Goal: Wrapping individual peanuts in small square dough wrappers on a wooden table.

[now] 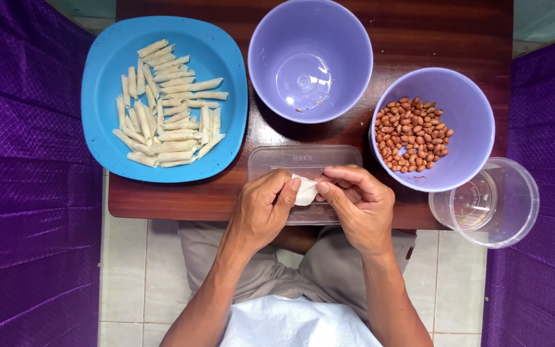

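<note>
Both hands pinch a small white wrapper (305, 191) over the clear tray (304, 159): left hand (261, 209) on its near edge, right hand (358, 200) curled against it. Pinched too hard, the thin wrapper could tear; loosely, its filling might slip onto the bench (181, 196).

Place: a home, set up for preparing snacks by hand.
Table: a small dark wooden table (419, 32) with a seated person's knees under its near edge.
Floor: pale tiles (126, 270) with grout lines.
Sides: purple quilted fabric (27, 193) on both sides.
Food ware: a blue plastic plate (226, 148) of rolled pastry sticks (168, 103), a lilac bowl (476, 122) of peanuts (412, 133), an empty lilac bowl (342, 38), clear plastic containers (509, 205).
</note>
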